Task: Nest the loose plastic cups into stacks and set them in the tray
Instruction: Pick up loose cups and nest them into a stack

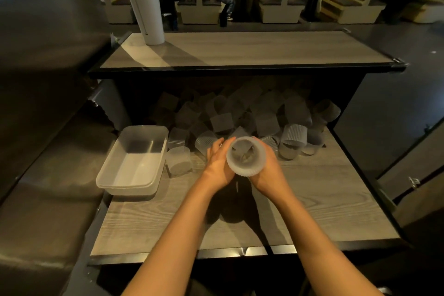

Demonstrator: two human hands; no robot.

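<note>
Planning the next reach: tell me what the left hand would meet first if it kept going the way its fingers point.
Probably the ribbed cup lying on its side just beyond the left hand, at the near edge of the loose cup pile. Depth is unclear from this single view.

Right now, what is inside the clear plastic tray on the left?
The clear plastic tray holds no cups; only its bare bottom shows. Ribbed cups stand outside by its right wall. The table under it is covered.
</note>
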